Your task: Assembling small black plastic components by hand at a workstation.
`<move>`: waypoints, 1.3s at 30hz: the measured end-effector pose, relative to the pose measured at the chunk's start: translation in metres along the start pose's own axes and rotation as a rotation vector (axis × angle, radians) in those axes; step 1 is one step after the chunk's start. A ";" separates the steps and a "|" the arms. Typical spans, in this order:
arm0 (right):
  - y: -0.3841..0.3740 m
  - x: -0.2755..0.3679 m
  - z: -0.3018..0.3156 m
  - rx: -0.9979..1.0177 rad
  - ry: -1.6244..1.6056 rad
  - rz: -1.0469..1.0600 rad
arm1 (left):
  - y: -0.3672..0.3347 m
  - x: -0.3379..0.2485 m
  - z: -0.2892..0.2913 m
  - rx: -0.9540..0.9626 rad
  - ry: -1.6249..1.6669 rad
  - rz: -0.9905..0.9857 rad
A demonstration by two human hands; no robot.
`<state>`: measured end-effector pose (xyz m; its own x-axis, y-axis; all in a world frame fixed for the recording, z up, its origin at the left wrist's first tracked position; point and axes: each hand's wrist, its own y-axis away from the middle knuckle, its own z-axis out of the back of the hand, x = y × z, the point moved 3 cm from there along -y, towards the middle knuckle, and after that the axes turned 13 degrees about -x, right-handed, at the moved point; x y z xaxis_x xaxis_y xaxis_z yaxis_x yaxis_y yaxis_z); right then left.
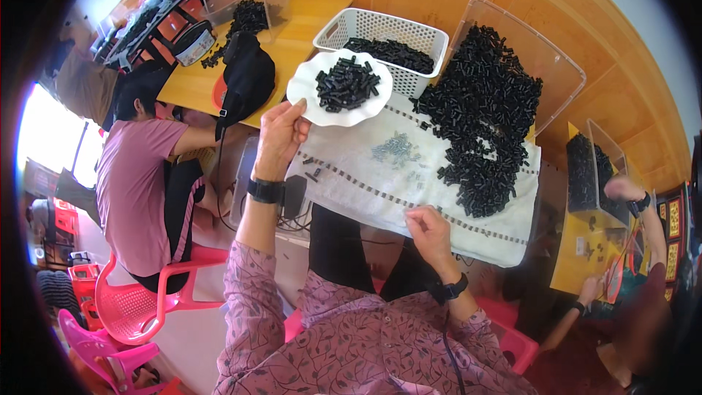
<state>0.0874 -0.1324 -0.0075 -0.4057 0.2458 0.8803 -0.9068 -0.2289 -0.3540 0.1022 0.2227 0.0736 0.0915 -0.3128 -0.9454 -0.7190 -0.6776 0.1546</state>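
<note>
**Head view: a loaded plate held by one edge over the bench**

Head camera looks down on a person in a patterned purple shirt seated at a wooden table (pixel 307 36) covered with a white cloth (pixel 409 183). Their left hand (pixel 281 135) is raised and pinched on the near-left rim of a white wavy plate (pixel 307 91), which carries a heap of small black parts (pixel 346 82). The plate hangs in the air just in front of a white basket (pixel 365 25) that already holds more of the same parts. The right hand (pixel 430 230) is low and near, fingers curled at the near edge of the cloth; I cannot tell whether it grips the cloth or something tiny.

The risk I see is the plate. It is held at one point only, and the load sits toward the far side, so a small tilt could send parts sliding off onto the cloth or down between table and lap. A few black bits (pixel 311 168) already lie loose on the cloth below it.

To the right, a big pile (pixel 482 124) of black parts spreads from a clear tub (pixel 556 58) across the cloth. If the right hand tugs that cloth, the pile could creep toward the near edge and spill.

A small cluster of silvery screws (pixel 395 150) lies mid-cloth; falling black parts could mix into it.

A neighbour in pink (pixel 135 183) sits at the left, well apart.
</note>
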 end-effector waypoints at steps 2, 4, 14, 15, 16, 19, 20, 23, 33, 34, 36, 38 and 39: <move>0.001 -0.002 0.001 -0.002 0.006 0.013 | -0.010 -0.012 -0.008 -0.020 -0.021 -0.009; 0.000 0.000 0.001 -0.009 0.035 0.044 | -0.027 -0.026 -0.019 -0.049 -0.083 -0.064; 0.000 -0.002 0.002 -0.032 0.012 0.047 | -0.110 -0.077 -0.100 -0.196 -0.555 -0.425; 0.001 0.000 -0.001 -0.022 -0.010 0.054 | -0.131 -0.081 -0.097 -0.279 -0.891 -0.574; 0.000 -0.001 0.000 -0.023 -0.020 0.055 | -0.136 -0.079 -0.105 -0.273 -0.889 -0.575; 0.001 -0.005 0.002 -0.005 -0.003 0.055 | -0.134 -0.075 -0.131 -0.403 -1.110 -0.836; 0.001 -0.005 0.002 -0.007 -0.003 0.053 | -0.132 -0.074 -0.135 -0.401 -1.110 -0.837; 0.000 -0.003 0.005 -0.005 0.010 0.069 | -0.128 -0.073 -0.144 -0.419 -1.108 -0.873; 0.001 0.001 0.004 -0.024 -0.004 0.044 | -0.097 -0.064 -0.084 -0.339 -0.623 -0.508; 0.000 0.000 0.004 -0.028 0.001 0.045 | -0.085 -0.057 -0.075 -0.302 -0.390 -0.393; 0.001 -0.002 0.004 -0.028 0.000 0.046 | -0.054 -0.048 -0.059 -0.228 -0.191 -0.320; 0.002 -0.005 0.005 -0.027 0.005 0.043 | -0.029 -0.030 -0.043 -0.217 -0.081 -0.214; 0.001 -0.004 0.005 -0.027 0.006 0.046 | -0.016 -0.024 -0.031 -0.229 -0.085 -0.179</move>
<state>0.0880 -0.1378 -0.0098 -0.4480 0.2414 0.8608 -0.8897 -0.2146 -0.4029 0.1325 0.2205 0.1032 0.1375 -0.1246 -0.9826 -0.5219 -0.8523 0.0351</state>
